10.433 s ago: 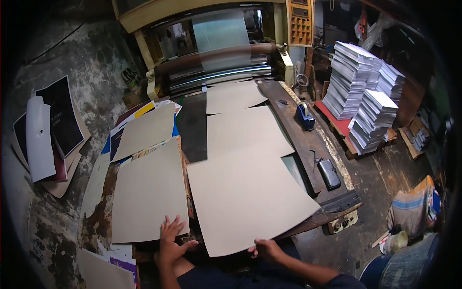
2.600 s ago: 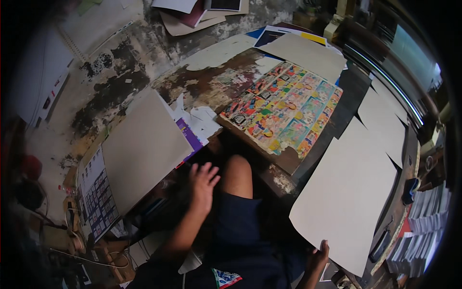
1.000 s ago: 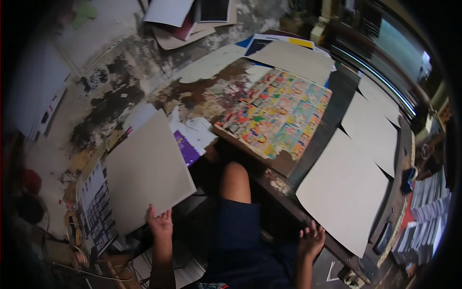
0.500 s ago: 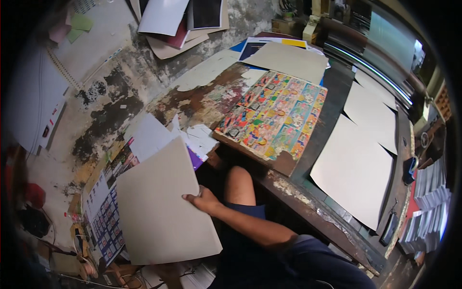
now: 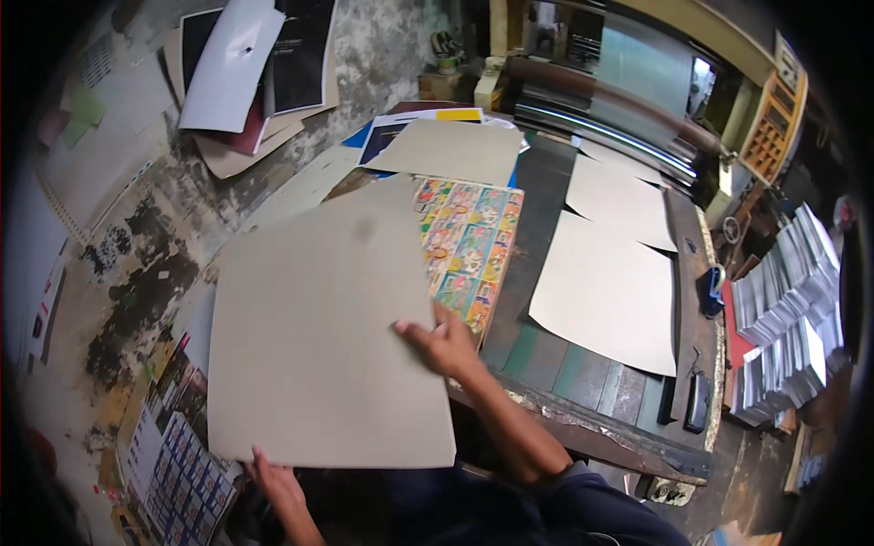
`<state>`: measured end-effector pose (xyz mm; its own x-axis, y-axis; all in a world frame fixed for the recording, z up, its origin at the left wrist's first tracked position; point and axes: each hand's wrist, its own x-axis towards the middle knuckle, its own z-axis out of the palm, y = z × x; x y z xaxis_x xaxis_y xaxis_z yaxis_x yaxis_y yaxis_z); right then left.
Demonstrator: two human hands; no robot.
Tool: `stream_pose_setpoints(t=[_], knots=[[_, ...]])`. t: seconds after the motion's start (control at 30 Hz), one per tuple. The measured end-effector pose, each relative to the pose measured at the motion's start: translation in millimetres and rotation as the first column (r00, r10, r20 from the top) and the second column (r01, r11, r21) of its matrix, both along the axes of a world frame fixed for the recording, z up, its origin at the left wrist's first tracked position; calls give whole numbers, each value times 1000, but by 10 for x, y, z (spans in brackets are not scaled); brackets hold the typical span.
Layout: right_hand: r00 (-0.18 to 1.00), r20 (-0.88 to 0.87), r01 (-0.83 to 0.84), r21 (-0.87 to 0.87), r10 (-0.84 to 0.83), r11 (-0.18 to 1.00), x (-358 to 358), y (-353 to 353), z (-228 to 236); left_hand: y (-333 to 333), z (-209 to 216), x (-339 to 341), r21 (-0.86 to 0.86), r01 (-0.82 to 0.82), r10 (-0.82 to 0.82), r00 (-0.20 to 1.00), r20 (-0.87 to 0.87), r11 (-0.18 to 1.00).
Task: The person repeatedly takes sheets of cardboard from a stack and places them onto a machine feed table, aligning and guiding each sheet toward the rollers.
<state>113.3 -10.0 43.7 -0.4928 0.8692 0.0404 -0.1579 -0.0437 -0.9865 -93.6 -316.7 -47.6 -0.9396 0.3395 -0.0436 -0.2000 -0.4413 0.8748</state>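
Note:
A large beige sheet of card [image 5: 319, 337] is held up in front of me, tilted, covering part of the table behind it. At its right edge my right hand [image 5: 442, 344] grips it, thumb on the near face and fingers behind. My left hand [image 5: 278, 491] pinches the lower left edge, with most of its fingers hidden. Just beyond the sheet, a board covered in colourful comic-like pictures [image 5: 469, 241] shows partly on the table. To the right, several similar pale sheets [image 5: 605, 296] lie overlapping in a row on the machine's dark bed.
A roller machine [image 5: 605, 136] stands at the far end of the bed. Another beige sheet [image 5: 455, 150] lies on printed papers at the back. Stacks of paper [image 5: 783, 300] stand at right, near a dark stapler-like tool [image 5: 712, 289]. A stained wall [image 5: 137, 300] is at left.
My view has turned right. The sheet has risen with my right hand and now covers part of the picture board. My left hand has come into view at its lower left edge.

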Motion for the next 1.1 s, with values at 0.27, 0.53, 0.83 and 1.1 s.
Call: stream_pose_setpoints(t=[0.27, 0.53, 0.83, 1.1], knots=[[957, -116, 264, -24, -265, 964, 341, 1536, -440, 2365, 119, -660, -111, 336, -334, 942, 30, 936], [952, 133, 292, -144, -274, 945, 652, 1994, -729, 2750, 15, -870, -401, 591, -543, 805, 238, 700], [886, -155, -319, 479, 436, 818, 1400, 10, 1331, 3302, 923, 362, -553, 24, -552, 117, -826, 833], [841, -214, -57, 878, 497, 474, 1760, -911, 1525, 3227, 486, 1363, -859, -132, -812, -423, -402, 494]])
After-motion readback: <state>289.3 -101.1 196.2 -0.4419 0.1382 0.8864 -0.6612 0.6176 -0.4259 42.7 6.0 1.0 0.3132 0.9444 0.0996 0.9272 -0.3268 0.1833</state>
